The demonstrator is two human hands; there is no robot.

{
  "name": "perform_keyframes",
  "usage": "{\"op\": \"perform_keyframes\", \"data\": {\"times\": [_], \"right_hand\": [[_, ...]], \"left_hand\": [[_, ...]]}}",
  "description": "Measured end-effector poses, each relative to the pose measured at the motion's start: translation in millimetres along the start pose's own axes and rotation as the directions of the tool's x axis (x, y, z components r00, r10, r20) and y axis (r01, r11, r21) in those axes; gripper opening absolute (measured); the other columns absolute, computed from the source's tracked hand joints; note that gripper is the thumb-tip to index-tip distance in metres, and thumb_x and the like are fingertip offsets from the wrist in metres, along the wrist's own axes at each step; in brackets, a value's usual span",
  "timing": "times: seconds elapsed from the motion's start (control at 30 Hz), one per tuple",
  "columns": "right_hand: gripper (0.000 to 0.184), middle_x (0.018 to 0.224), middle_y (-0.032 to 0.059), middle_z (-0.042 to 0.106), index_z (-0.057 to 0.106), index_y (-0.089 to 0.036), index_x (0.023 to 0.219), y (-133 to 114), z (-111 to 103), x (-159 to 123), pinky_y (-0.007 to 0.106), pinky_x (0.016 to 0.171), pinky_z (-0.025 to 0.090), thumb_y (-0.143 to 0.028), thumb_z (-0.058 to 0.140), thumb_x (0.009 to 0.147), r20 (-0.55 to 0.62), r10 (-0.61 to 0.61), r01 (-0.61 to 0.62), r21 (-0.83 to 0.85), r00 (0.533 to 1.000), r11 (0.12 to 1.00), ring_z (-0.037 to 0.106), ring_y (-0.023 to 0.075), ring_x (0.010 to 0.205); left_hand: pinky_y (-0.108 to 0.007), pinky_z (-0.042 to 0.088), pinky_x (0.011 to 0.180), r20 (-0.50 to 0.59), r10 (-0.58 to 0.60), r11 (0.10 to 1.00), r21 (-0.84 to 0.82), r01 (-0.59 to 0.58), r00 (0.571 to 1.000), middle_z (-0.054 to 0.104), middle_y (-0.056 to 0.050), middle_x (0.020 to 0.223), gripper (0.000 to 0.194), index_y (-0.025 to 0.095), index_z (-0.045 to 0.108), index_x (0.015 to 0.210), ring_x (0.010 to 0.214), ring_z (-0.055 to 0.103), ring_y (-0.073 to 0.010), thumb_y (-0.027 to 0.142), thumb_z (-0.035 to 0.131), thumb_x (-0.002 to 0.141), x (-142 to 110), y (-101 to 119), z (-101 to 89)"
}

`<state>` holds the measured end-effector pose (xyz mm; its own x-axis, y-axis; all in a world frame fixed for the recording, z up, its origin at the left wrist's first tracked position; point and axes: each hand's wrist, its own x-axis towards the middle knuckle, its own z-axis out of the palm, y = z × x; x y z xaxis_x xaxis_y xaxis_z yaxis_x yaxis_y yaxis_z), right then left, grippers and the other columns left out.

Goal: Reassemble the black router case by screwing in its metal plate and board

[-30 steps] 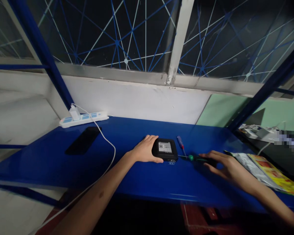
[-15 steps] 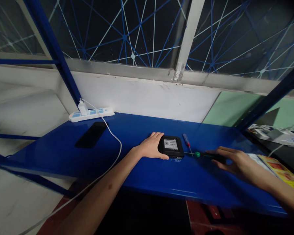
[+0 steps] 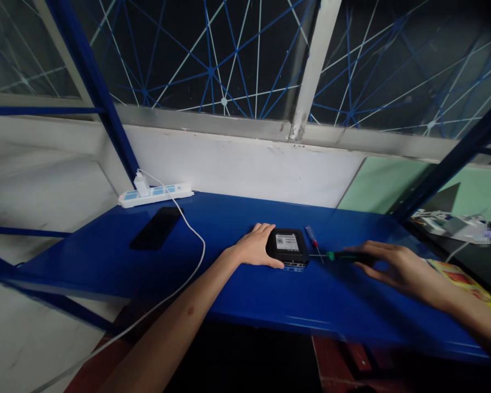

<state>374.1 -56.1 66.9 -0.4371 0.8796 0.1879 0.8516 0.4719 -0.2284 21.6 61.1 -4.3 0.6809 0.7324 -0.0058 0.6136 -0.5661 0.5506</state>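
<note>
**While the left hand (image 3: pixel 256 246) secures a flat, black, squarish box (image 3: pixel 289 255), the right hand (image 3: pixel 393 265) bears a screwdriver with a black-and-green handle (image 3: pixel 344 256)**

The box lies near the middle of a glossy blue worktop (image 3: pixel 245 297), with a white printed label (image 3: pixel 287 242) uppermost and ports visible on its near side. The left grip is clamped on the box's left end, thumb at the near edge, fingers towards the far edge. The right grip is closed around the screwdriver's handle; the metal shaft lies level and points at the box's right side. Contact at the tip cannot be confirmed.

A smaller screwdriver with a clear and red handle (image 3: pixel 311 234) lies just beyond, its thin shaft reaching towards the first; whether the two touch cannot be told.

To the left lie a black rectangular phone (image 3: pixel 157 229) and a white power strip with pale blue sockets (image 3: pixel 157 195), fitted with a white plug adapter (image 3: pixel 141 185). A white cable (image 3: pixel 203 246) runs from the adapter across the worktop and over its near edge. A yellow-and-red packet (image 3: pixel 468 281) lies by the right forearm.
</note>
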Motion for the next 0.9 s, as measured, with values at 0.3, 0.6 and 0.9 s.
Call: {"op": "perform_keyframes", "data": {"times": [0.3, 0.6, 0.9], "right_hand": [[0.041, 0.113, 0.005, 0.077, 0.071, -0.027, 0.108, 64.7, 16.9, -23.3, 0.038, 0.09, 0.058, -0.057, 0.064, 0.082, -0.088, 0.337, -0.314, 0.203, 0.937, 0.927, 0.073, 0.0295, 0.102], [0.033, 0.088, 0.0089, 0.078, 0.064, -0.02, 0.094, 60.0, 75.2, 20.9, 0.034, 0.07, 0.057, -0.05, 0.061, 0.08, -0.288, 0.552, -0.507, 0.219, 0.782, 0.833, 0.075, 0.0265, 0.079], [0.053, 0.111, 0.0238, 0.066, 0.06, -0.009, 0.113, 34.9, 71.9, 49.4, 0.053, 0.097, 0.047, -0.056, 0.053, 0.089, -0.435, 0.469, -0.474, 0.103, 0.769, 0.874, 0.062, 0.0358, 0.108]], "left_hand": [[-0.065, 0.03, 0.116, 0.023, -0.046, 0.999, -0.001, 0.046, 0.999, 0.02, -0.016, 0.165, 0.135, 0.02, 0.013, 0.16, 0.151, 0.013, -0.0458, 0.085, 0.071, 0.057, -3.0, 2.4, -3.5], [-0.064, 0.028, 0.117, -0.037, -0.014, 1.0, 0.005, 0.014, 0.999, 0.022, -0.017, 0.164, 0.135, 0.022, 0.015, 0.159, 0.151, 0.013, -0.0451, 0.084, 0.075, 0.055, -5.1, -0.9, 0.9], [-0.06, 0.027, 0.119, -0.027, 0.004, 0.999, -0.04, -0.005, 1.0, 0.024, -0.016, 0.164, 0.121, 0.02, 0.019, 0.159, 0.151, 0.019, -0.0419, 0.078, 0.072, 0.066, -5.4, -0.5, -2.3]]}}
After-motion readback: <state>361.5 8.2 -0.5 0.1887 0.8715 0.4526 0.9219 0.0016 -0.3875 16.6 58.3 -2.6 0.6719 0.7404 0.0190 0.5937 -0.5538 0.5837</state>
